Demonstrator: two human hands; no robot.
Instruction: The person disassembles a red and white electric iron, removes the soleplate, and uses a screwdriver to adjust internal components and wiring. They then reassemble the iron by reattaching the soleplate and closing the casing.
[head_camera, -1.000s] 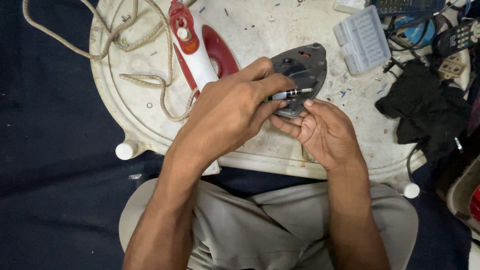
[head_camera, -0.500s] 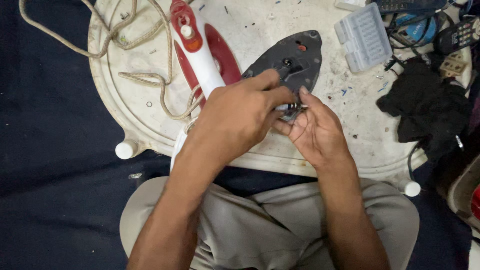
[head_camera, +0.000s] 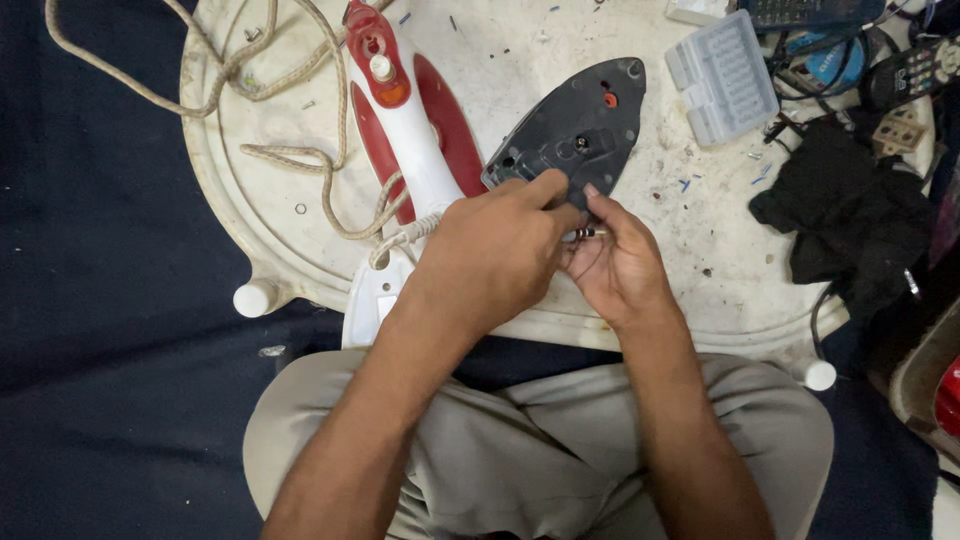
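Lying on white round tabletop (head_camera: 300, 250): red-white iron body (head_camera: 405, 150), dark soleplate (head_camera: 580, 125) now resting flat, no longer lifted. Left hand (head_camera: 495, 265) gripping soleplate's near edge; right hand (head_camera: 615, 270) pinching small metal part (head_camera: 585, 233), grip closed.

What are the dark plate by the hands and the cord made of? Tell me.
Dark plate: probably cast metal with a matte grey finish; screw holes and moulded ridges show. Cord: seemingly woven fabric sheathing, beige, with a braided texture. The left hand touches the plate's edge.
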